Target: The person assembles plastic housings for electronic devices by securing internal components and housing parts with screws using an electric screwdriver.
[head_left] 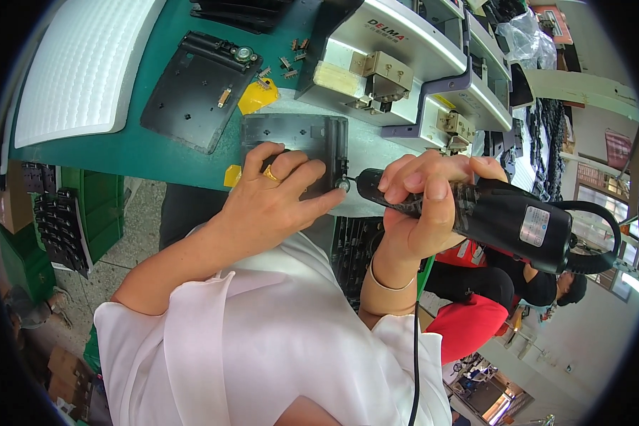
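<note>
A dark grey plastic panel [291,131] lies at the near edge of the green bench. My left hand [277,188] presses on it with bent, spread fingers, gripping its near side; the forefinger reaches a small round part [343,185] at the right corner. In my right hand [433,199] is a black corded electric screwdriver [508,213], held sideways with the fingers wrapped round its body. Its thin bit points left and meets the panel's right edge beside the round part. Whether a screw sits under the bit is too small to tell.
A similar panel [192,96] with a round part lies at the back left, near yellow pieces [258,96] and several small brown components [290,67]. White foam sheet [89,64] covers the far left. Grey-white machines [383,57] stand behind. Another person [539,284] sits at right.
</note>
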`<action>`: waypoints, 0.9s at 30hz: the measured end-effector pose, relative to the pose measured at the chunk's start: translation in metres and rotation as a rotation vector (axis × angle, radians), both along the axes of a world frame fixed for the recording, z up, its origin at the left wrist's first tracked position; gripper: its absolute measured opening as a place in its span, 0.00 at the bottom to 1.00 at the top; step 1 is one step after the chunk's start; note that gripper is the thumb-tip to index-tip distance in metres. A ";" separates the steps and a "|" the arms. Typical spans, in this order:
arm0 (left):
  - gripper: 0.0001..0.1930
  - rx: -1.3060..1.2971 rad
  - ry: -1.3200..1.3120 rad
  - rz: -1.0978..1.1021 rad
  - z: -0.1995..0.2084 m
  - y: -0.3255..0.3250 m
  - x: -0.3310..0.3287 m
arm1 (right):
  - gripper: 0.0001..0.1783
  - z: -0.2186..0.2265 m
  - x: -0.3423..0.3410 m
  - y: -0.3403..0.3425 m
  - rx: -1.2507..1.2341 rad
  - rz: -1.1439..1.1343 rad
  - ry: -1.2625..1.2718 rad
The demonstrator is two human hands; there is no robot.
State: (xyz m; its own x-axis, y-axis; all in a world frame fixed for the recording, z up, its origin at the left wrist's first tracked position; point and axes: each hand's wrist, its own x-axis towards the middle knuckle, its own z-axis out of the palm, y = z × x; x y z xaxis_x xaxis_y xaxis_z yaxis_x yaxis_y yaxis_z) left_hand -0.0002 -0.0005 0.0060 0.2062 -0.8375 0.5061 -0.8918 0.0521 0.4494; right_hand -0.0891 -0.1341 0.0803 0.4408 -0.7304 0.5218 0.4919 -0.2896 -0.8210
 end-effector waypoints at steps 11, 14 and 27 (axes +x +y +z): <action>0.17 -0.005 0.036 0.008 0.001 -0.002 0.002 | 0.23 -0.003 0.006 0.002 -0.012 0.024 0.004; 0.14 -0.002 0.032 -0.008 0.004 -0.006 0.005 | 0.23 -0.005 0.008 0.001 -0.030 -0.003 0.027; 0.06 -0.026 0.184 -0.055 0.010 -0.023 0.003 | 0.22 0.031 0.019 -0.035 -0.058 -0.013 -0.282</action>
